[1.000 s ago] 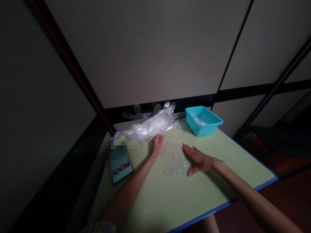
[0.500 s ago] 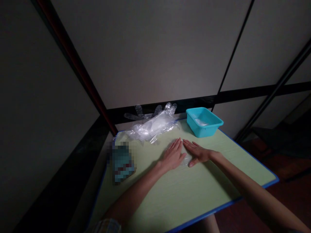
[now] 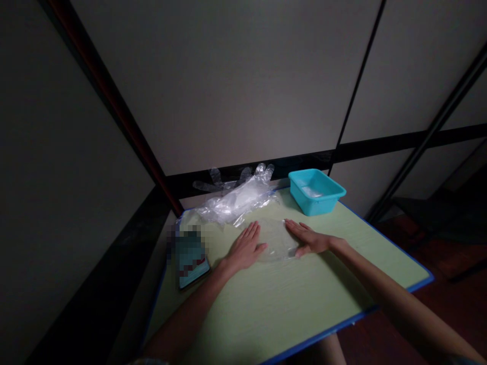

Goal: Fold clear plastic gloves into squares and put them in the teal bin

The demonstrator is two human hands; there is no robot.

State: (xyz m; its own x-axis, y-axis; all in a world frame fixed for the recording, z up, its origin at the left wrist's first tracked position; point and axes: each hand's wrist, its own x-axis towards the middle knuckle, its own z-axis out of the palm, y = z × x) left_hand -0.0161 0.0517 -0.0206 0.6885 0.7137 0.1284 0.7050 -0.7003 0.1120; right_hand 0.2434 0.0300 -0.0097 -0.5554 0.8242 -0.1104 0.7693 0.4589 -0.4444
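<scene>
A thin, clear plastic sheet (image 3: pixel 276 242), of the same film as the disposable gloves behind it, lies flat on the table between my hands. Its full outline is hard to make out. My left hand (image 3: pixel 245 248) rests flat at its left edge, fingers stretched out and thumb toward the middle. On the opposite edge my right hand (image 3: pixel 307 238) lies flat too, its fingers pointing up and left. Neither hand grips anything. Beyond them, a crumpled pile of clear disposable plastic gloves (image 3: pixel 239 200) sits at the table's back edge, some glove fingers sticking up.
A turquoise plastic basket (image 3: pixel 317 205) with some clear plastic inside stands at the back right. At the left edge lies a phone-like device (image 3: pixel 194 271), partly blurred out. The pale green table (image 3: pixel 266 309) has a blue rim and stands against cabinet panels (image 3: pixel 243 91).
My left hand has slid left, away from my right hand, uncovering more of the clear plastic. My right hand stays nearly in place.
</scene>
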